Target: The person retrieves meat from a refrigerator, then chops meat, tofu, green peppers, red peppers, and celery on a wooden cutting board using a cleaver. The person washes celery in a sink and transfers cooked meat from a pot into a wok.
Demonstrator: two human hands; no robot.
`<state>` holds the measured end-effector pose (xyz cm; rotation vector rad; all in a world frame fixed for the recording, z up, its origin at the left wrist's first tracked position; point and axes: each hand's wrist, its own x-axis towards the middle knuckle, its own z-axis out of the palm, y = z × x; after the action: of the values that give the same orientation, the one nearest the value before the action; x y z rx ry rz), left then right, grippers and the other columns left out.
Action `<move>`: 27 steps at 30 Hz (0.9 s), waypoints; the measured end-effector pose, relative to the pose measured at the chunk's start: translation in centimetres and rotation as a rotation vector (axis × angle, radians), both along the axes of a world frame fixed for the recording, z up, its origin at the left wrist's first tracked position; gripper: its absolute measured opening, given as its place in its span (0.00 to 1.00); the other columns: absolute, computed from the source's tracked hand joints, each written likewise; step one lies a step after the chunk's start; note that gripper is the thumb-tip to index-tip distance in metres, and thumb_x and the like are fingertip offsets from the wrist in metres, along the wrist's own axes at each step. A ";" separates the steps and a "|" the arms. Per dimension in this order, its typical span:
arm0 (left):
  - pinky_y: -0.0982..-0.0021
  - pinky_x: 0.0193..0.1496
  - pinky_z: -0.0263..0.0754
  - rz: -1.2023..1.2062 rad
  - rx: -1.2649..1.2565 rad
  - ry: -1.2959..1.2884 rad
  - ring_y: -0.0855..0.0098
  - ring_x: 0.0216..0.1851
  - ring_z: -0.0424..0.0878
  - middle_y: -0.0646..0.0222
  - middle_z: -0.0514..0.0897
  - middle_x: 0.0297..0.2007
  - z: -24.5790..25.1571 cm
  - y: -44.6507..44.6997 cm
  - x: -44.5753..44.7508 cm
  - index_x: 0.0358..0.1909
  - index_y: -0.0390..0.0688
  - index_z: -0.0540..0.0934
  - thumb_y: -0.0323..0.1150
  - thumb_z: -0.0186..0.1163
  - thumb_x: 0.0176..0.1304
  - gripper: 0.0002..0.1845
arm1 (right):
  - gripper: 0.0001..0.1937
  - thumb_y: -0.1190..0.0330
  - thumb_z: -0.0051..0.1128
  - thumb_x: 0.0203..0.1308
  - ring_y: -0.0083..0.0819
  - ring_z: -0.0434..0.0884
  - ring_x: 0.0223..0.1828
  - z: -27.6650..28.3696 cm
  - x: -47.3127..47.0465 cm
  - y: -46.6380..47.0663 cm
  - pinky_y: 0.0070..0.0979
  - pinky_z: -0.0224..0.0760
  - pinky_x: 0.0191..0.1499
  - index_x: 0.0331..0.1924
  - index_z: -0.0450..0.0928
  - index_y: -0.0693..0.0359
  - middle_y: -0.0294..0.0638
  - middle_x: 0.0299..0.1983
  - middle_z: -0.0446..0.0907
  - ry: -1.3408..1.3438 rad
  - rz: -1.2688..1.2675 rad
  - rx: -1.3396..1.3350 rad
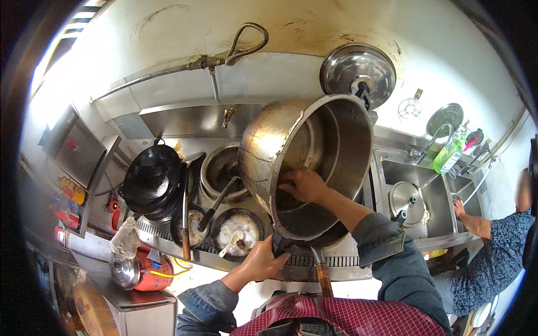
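Observation:
A large metal cooking pot (269, 138), stained brown on the outside, is tilted with its mouth towards me above the stove. My left hand (262, 260) grips its black handle (278, 244) at the near edge of the rim. My right hand (306, 185) reaches inside the pot, fingers curled close to the inner wall. Whether those fingers hold anything is hidden. Below the pot, a pan with a wooden handle (323, 279) is partly covered. Left of it sits a bowl (236, 231) of whitish contents with a white spoon (231, 243).
A black wok (152, 179), a ladle (218, 203) and a metal pot (210, 168) stand leftward. A faucet (228, 117) is on the backsplash. Rightward, a sink (433, 197) holds a metal lid (407, 197); another person's hand (459, 208) is there. A red gas cylinder (153, 269) stands below left.

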<state>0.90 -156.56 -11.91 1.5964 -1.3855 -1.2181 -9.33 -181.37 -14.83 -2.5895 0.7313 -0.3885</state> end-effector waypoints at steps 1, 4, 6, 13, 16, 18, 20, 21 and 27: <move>0.59 0.40 0.77 0.011 -0.005 -0.030 0.53 0.36 0.86 0.44 0.85 0.33 0.1 0.0 0.1 0.48 0.28 0.72 0.30 0.64 0.60 0.20 | 0.20 0.56 0.62 0.60 0.56 0.74 0.59 0.9 0.9 0.8 0.46 0.69 0.61 0.52 0.81 0.59 0.57 0.57 0.74 -0.045 -0.005 -0.003; 0.58 0.39 0.77 -0.002 -0.113 -0.119 0.49 0.36 0.85 0.44 0.84 0.32 0.7 -0.2 0.5 0.48 0.29 0.72 0.30 0.64 0.60 0.19 | 0.19 0.59 0.65 0.57 0.54 0.74 0.58 3.0 2.8 2.2 0.46 0.70 0.60 0.51 0.81 0.57 0.54 0.54 0.74 -0.326 0.087 -0.194; 0.56 0.38 0.76 0.030 -0.045 -0.133 0.46 0.37 0.84 0.43 0.84 0.32 1.0 -0.2 0.8 0.47 0.29 0.72 0.31 0.64 0.59 0.19 | 0.17 0.57 0.63 0.58 0.52 0.73 0.58 3.4 3.2 2.2 0.47 0.68 0.59 0.49 0.82 0.54 0.50 0.54 0.73 -0.123 0.112 -0.138; 0.51 0.34 0.74 0.103 -0.245 -0.290 0.39 0.36 0.81 0.40 0.82 0.30 -0.4 -1.0 2.2 0.45 0.31 0.72 0.34 0.63 0.60 0.18 | 0.19 0.52 0.58 0.61 0.47 0.71 0.62 2.7 2.3 1.6 0.54 0.64 0.60 0.53 0.81 0.48 0.43 0.58 0.74 0.136 0.031 -0.209; 0.49 0.36 0.74 0.168 -0.243 -0.417 0.38 0.37 0.81 0.39 0.82 0.31 -1.5 -1.8 3.2 0.45 0.31 0.72 0.35 0.63 0.61 0.19 | 0.20 0.50 0.57 0.62 0.44 0.70 0.63 2.9 1.7 1.1 0.51 0.61 0.63 0.55 0.80 0.46 0.41 0.60 0.73 0.251 0.012 -0.220; 0.46 0.35 0.74 0.171 -0.223 -0.457 0.37 0.36 0.80 0.37 0.81 0.31 -1.9 -2.3 4.5 0.46 0.31 0.71 0.36 0.64 0.60 0.21 | 0.20 0.49 0.55 0.63 0.43 0.69 0.64 2.3 0.6 0.7 0.50 0.57 0.66 0.55 0.80 0.46 0.40 0.60 0.74 0.233 0.023 -0.298; 0.46 0.35 0.75 0.221 -0.168 -0.588 0.36 0.35 0.80 0.37 0.81 0.30 -2.3 -3.0 5.8 0.46 0.31 0.71 0.36 0.64 0.59 0.21 | 0.20 0.50 0.54 0.64 0.42 0.67 0.65 0.9 -1.5 0.3 0.49 0.53 0.68 0.56 0.80 0.46 0.40 0.59 0.74 0.217 0.012 -0.424; 0.47 0.33 0.75 0.253 -0.106 -0.580 0.36 0.33 0.81 0.37 0.81 0.29 -2.3 -3.3 6.5 0.46 0.31 0.70 0.35 0.64 0.59 0.21 | 0.19 0.51 0.52 0.66 0.40 0.63 0.70 0.0 -2.9 0.2 0.47 0.49 0.71 0.56 0.80 0.46 0.38 0.62 0.73 0.244 0.006 -0.282; 0.47 0.35 0.74 0.260 -0.300 -0.668 0.35 0.35 0.80 0.37 0.81 0.29 -1.2 -4.2 8.1 0.48 0.30 0.70 0.32 0.64 0.59 0.21 | 0.12 0.62 0.56 0.58 0.47 0.62 0.71 -3.8 -15.1 1.9 0.50 0.56 0.66 0.41 0.87 0.52 0.42 0.56 0.81 0.393 -0.138 -0.399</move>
<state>8.97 -160.79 -13.11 1.9666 -1.5878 -0.2986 -24.44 -179.51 -18.67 -3.0459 1.0622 -0.0627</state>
